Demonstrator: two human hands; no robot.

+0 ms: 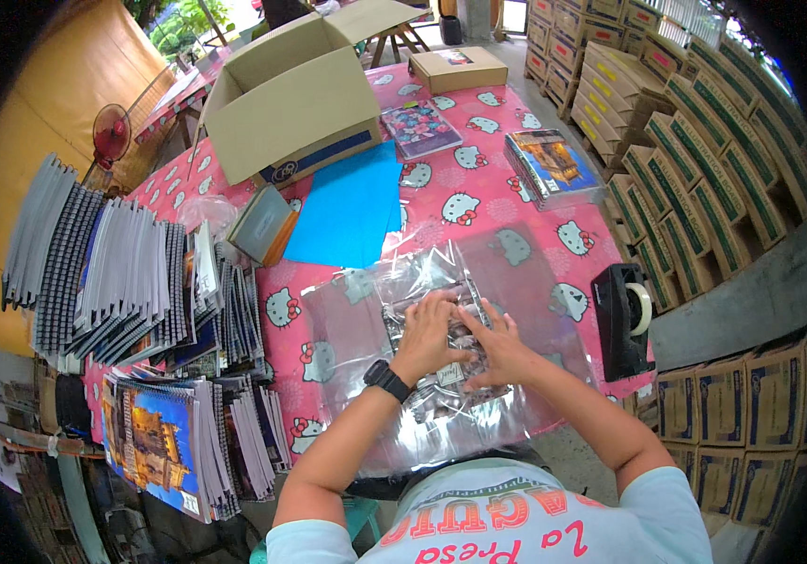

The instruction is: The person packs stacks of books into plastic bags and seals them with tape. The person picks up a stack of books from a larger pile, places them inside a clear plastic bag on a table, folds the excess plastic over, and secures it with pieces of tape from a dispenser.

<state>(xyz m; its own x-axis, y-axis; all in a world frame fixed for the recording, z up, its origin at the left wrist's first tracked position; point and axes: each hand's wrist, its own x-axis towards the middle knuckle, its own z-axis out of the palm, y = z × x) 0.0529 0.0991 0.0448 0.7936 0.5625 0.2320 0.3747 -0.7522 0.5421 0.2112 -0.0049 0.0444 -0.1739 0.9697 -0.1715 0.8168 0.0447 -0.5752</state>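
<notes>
A dark patterned notebook or book (441,395) lies under a sheet of clear plastic (352,324) on the table in front of me. My left hand (430,336), with a black watch on its wrist, rests on the plastic over the book's upper left part, fingers stretched out. Beside it my right hand (495,350) presses on the right part of the book, its fingers spread. Neither hand grips anything. Both hide much of the cover. The plastic reaches past the book on all sides and shines with creases.
A black tape dispenser (617,329) stands at the right edge. Spiral notebooks pile up (131,273) at the left; another stack (554,167) sits far right. Blue sheets (347,207) lie by an open carton (295,108). Stacked boxes (695,188) line the right side.
</notes>
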